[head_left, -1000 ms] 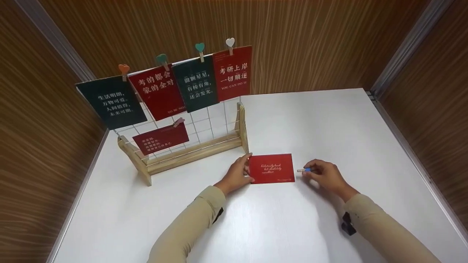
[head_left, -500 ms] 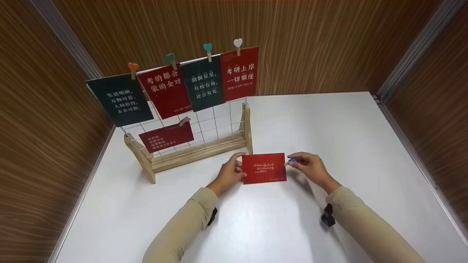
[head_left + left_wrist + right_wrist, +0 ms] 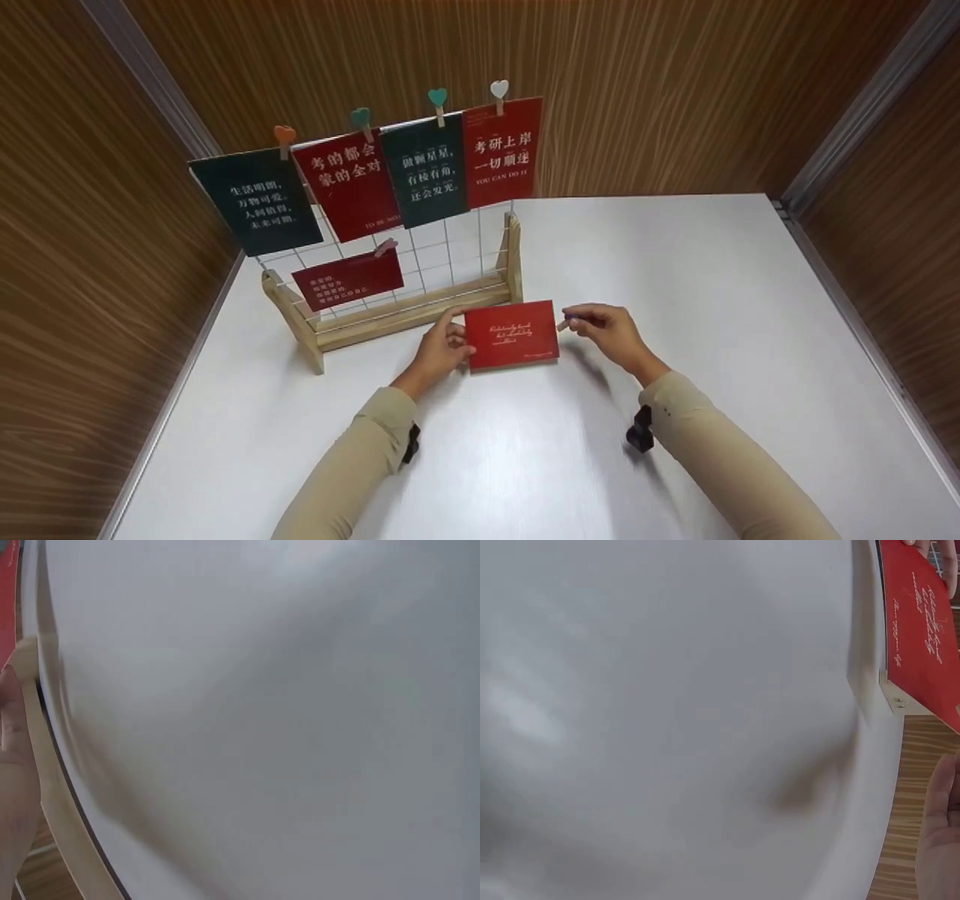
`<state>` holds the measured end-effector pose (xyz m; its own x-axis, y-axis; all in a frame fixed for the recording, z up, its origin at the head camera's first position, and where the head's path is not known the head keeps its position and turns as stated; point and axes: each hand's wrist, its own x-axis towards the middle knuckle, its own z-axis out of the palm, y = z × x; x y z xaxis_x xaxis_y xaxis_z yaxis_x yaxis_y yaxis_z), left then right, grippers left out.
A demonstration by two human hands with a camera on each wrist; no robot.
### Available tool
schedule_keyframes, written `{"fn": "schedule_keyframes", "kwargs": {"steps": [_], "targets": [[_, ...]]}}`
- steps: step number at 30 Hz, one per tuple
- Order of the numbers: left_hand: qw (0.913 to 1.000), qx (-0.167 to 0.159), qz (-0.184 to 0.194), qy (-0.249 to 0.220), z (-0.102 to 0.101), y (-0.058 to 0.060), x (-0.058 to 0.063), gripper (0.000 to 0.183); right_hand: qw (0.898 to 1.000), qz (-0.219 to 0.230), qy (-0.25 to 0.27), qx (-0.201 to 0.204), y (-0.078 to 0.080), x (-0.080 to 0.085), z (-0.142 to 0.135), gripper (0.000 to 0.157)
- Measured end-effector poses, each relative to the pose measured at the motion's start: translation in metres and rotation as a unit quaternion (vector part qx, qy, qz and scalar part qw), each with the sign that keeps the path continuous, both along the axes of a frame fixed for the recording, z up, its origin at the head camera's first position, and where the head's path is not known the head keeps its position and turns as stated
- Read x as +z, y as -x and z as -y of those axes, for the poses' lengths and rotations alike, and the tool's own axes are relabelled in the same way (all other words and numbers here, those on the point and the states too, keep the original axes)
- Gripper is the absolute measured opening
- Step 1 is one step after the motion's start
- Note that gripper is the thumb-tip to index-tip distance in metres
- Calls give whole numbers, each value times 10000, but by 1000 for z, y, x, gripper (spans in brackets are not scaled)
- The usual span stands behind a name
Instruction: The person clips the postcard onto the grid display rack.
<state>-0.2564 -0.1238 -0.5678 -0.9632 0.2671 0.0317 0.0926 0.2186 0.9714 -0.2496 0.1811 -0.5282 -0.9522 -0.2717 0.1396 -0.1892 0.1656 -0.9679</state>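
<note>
In the head view my left hand (image 3: 437,349) grips a red card (image 3: 511,335) with white script by its left edge, fingers behind and thumb in front. The card is lifted off the table, tilted a little, in front of the wooden stand's right end. My right hand (image 3: 613,336) pinches a small wooden clothespin (image 3: 564,325) with a dark blue-purple top, its tip close to the card's right edge. The right wrist view has the card (image 3: 919,634) at the upper right and part of the right hand (image 3: 939,832) below it; the clothespin is out of sight there.
Behind the card stands a wire grid rack on a wooden base (image 3: 412,315). Several green and red cards hang along its top under heart-topped clips, such as a white one (image 3: 499,90). Lower down, a dark red card (image 3: 349,281) hangs by a pink clip. Wood-grain panels surround the white table (image 3: 675,255).
The card has risen off the table and moved left toward the rack with my left hand. My right hand has followed left, bringing the clothespin close to the card's right edge.
</note>
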Motion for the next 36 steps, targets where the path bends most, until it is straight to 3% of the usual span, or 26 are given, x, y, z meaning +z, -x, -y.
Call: {"fn": "schedule_keyframes", "kwargs": {"steps": [7, 8, 15, 24, 31, 36], "targets": [[9994, 325, -85, -90, 22, 1, 3, 68, 9995, 113, 309, -24, 17, -19, 9, 29], [9992, 358, -104, -111, 24, -2, 8, 67, 9994, 121, 318, -28, 19, -20, 11, 29], [9962, 717, -485, 46, 39, 3, 14, 67, 9999, 50, 75, -94, 15, 14, 30, 23], [9941, 926, -525, 187, 44, 8, 32, 67, 9995, 32, -12, -326, 26, 34, 46, 23], [9932, 1049, -498, 55, 44, 11, 47, 68, 9981, -485, -167, -344, 45, 44, 55, 20], [9923, 1095, -573, 30, 42, 15, 55, 67, 9969, -516, -350, -472, 63, 46, 57, 22]]}}
